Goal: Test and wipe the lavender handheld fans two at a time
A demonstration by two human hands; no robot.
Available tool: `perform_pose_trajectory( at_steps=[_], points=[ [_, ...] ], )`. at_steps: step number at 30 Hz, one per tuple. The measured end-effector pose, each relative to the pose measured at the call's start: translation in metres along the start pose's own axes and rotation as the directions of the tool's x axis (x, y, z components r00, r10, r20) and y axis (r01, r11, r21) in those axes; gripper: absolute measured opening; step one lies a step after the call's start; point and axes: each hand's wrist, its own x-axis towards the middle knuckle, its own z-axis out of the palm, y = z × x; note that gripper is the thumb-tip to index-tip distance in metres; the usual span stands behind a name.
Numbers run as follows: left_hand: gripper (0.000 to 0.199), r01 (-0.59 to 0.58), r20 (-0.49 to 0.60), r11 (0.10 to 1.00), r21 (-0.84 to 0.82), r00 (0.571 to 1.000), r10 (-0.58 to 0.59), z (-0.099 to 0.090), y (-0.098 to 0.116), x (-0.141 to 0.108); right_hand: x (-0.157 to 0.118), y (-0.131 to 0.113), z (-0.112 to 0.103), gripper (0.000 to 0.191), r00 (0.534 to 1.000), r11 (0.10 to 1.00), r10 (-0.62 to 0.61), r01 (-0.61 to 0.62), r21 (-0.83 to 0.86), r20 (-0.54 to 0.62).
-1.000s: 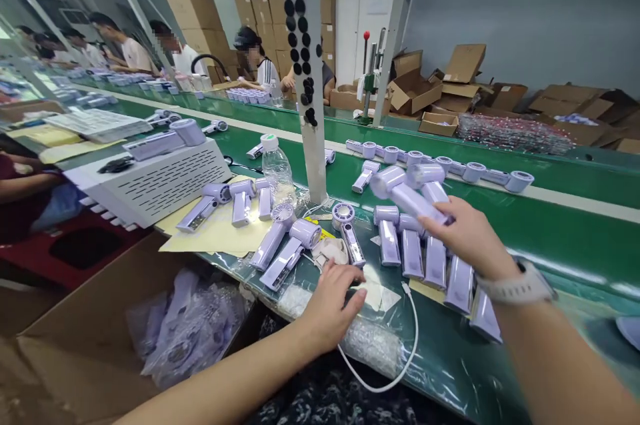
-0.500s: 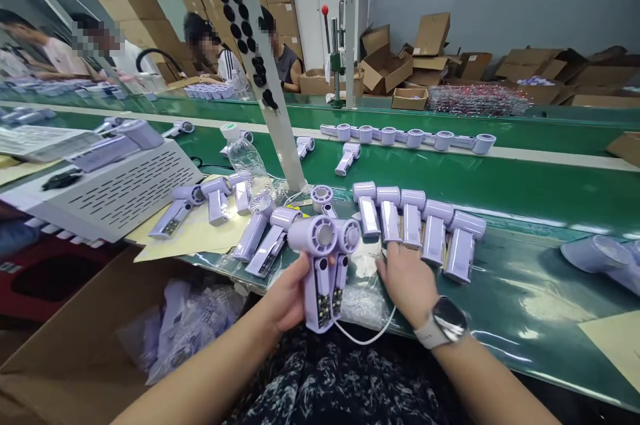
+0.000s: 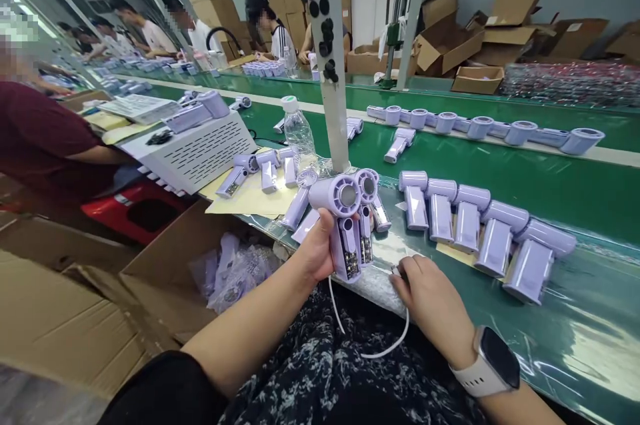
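In my left hand (image 3: 320, 248), closed around the handles, are two lavender handheld fans (image 3: 347, 194) side by side. Their heads face me, and the open handles bare circuit boards. My right hand (image 3: 433, 295) pinches the small plug end of a white cable (image 3: 397, 343) between thumb and fingers, just right of the fans and apart from them. The cable loops down in front of my lap. Beyond my right hand lies a slanting row of several lavender fans (image 3: 469, 225) with closed handles. More fans lie partly hidden behind the held pair.
At left stand a white slotted metal box (image 3: 200, 155) and a plastic bottle (image 3: 299, 128). A post (image 3: 334, 111) rises ahead. Fans line the green conveyor (image 3: 360, 135). An open carton (image 3: 165, 271) with bagged parts sits below the bench edge. A co-worker (image 3: 45, 118) sits at left.
My view has swung left, so the bench appears shifted right. My right hand has drawn back from the fan row, and the cable plug now shows in its fingers. Both fans stay in my left hand.
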Motion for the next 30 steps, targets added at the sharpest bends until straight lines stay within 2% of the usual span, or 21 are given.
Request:
perform_pose_trajectory(
  at_steps=[3,5,7,9,11,14,18,19,20,21,24,26,28,30],
  points=[
    [0.073,-0.014,0.033,1.000,-0.017,0.999,0.015,0.002,0.001,-0.001,-0.006,-0.003,-0.009,0.017,0.999,0.997,-0.008,0.006,0.071,0.036],
    [0.075,-0.065,0.063,0.997,-0.042,0.996,0.068,0.007,0.001,-0.001,-0.010,-0.011,-0.019,0.014,0.994,0.952,-0.021,-0.013,0.305,0.109],
    [0.076,-0.112,0.063,0.991,-0.072,0.991,0.116,0.014,-0.001,0.000,-0.013,-0.022,-0.029,0.015,0.978,0.793,-0.043,-0.091,0.602,0.203],
    [0.075,-0.139,0.045,0.984,-0.112,0.988,0.145,0.022,-0.004,0.001,-0.012,-0.033,-0.035,0.018,0.968,0.633,-0.052,-0.158,0.758,0.245],
    [0.073,-0.153,0.039,0.974,-0.166,0.986,0.162,0.029,-0.008,0.003,-0.013,-0.043,-0.034,0.023,0.983,0.610,-0.021,-0.134,0.781,0.185],
    [0.073,-0.169,0.058,0.957,-0.236,0.981,0.187,0.037,-0.012,0.005,-0.018,-0.054,-0.021,0.037,0.997,0.555,0.062,-0.066,0.829,0.039],
    [0.071,-0.272,0.027,0.933,-0.236,0.958,0.286,0.040,-0.019,0.007,-0.029,-0.066,0.003,0.044,0.973,0.303,0.222,-0.128,0.944,0.061],
    [0.070,-0.299,0.013,0.926,-0.229,0.951,0.310,0.040,-0.021,0.008,-0.030,-0.067,0.006,0.045,0.966,0.253,0.251,-0.130,0.959,0.065],
    [0.069,-0.312,0.003,0.923,-0.225,0.947,0.320,0.039,-0.022,0.007,-0.030,-0.067,0.007,0.045,0.964,0.241,0.259,-0.121,0.963,0.056],
    [0.069,-0.304,0.002,0.925,-0.226,0.950,0.313,0.039,-0.024,0.007,-0.030,-0.066,0.006,0.045,0.972,0.275,0.233,-0.103,0.956,0.038],
    [0.071,-0.217,0.009,0.938,-0.269,0.974,0.228,0.037,-0.023,0.004,-0.025,-0.057,-0.006,0.038,1.000,0.538,0.030,-0.007,0.843,-0.010],
    [0.073,-0.166,-0.005,0.937,-0.307,0.985,0.173,0.038,-0.019,0.002,-0.024,-0.052,-0.015,0.030,0.996,0.661,-0.078,0.081,0.746,-0.038],
    [0.075,-0.129,-0.011,0.931,-0.342,0.991,0.134,0.039,-0.013,0.000,-0.023,-0.050,-0.020,0.029,0.985,0.686,-0.131,0.173,0.707,-0.114],
    [0.074,-0.099,0.001,0.920,-0.380,0.994,0.108,0.039,-0.007,0.000,-0.023,-0.053,-0.021,0.032,0.965,0.660,-0.173,0.261,0.705,-0.196]
  ],
)
